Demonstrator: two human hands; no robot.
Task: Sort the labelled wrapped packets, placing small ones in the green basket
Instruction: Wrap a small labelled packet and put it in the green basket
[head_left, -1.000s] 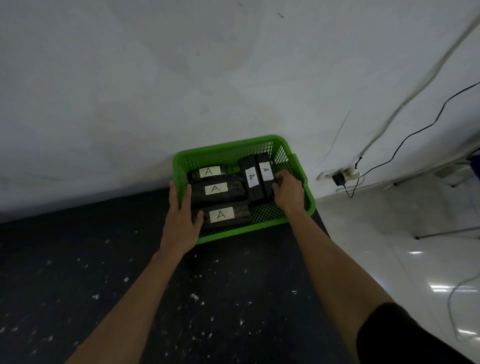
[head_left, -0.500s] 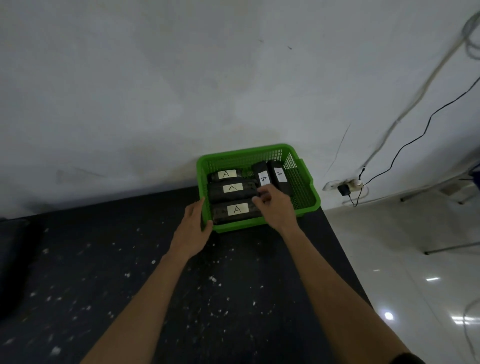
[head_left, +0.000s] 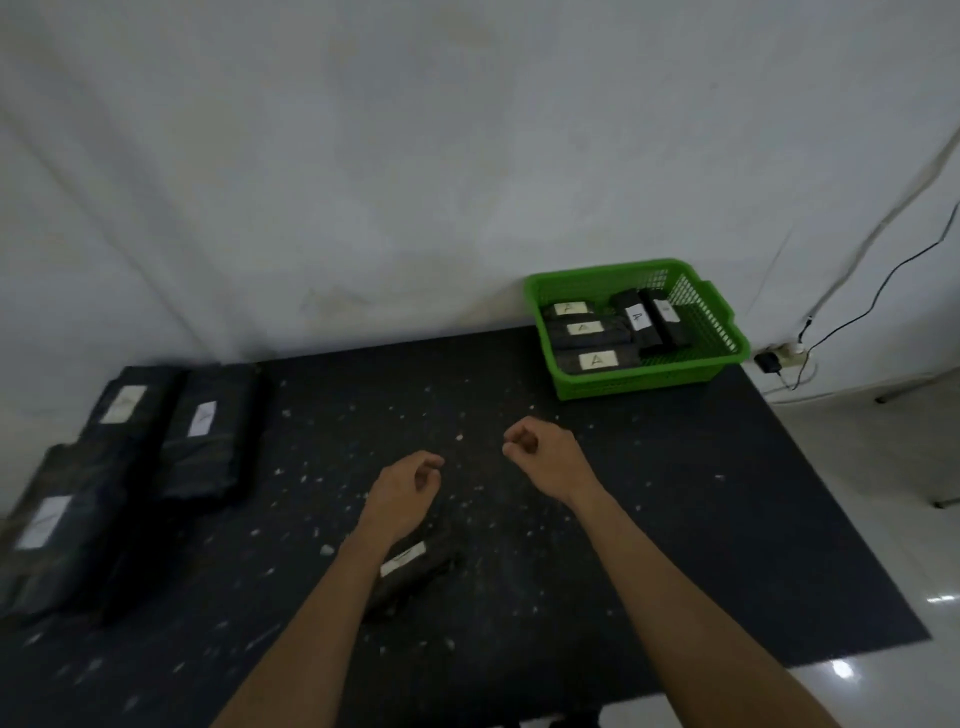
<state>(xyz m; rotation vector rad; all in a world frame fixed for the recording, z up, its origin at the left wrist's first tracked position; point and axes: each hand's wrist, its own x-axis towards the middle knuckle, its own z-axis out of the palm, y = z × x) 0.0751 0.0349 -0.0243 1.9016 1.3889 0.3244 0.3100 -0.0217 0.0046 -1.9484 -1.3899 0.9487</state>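
The green basket (head_left: 724, 332) stands at the table's far right corner and holds several small black packets (head_left: 589, 359) with white "A" labels. One small black labelled packet (head_left: 415, 564) lies on the dark table, partly hidden under my left forearm. My left hand (head_left: 402, 493) hovers over the middle of the table with loosely curled fingers and holds nothing. My right hand (head_left: 545, 454) hangs a little to its right, fingers also loosely curled and empty. Both hands are well apart from the basket.
Three large black labelled packets (head_left: 205, 431) lie at the table's left side. The dark table (head_left: 675, 545) is speckled with white flecks and ends at the right above a glossy white floor. A wall socket with a cable (head_left: 779, 358) is beside the basket.
Both hands have left the basket and drawn back toward the table's middle. The view has swung left and down, bringing the large packets and the loose small packet into sight.
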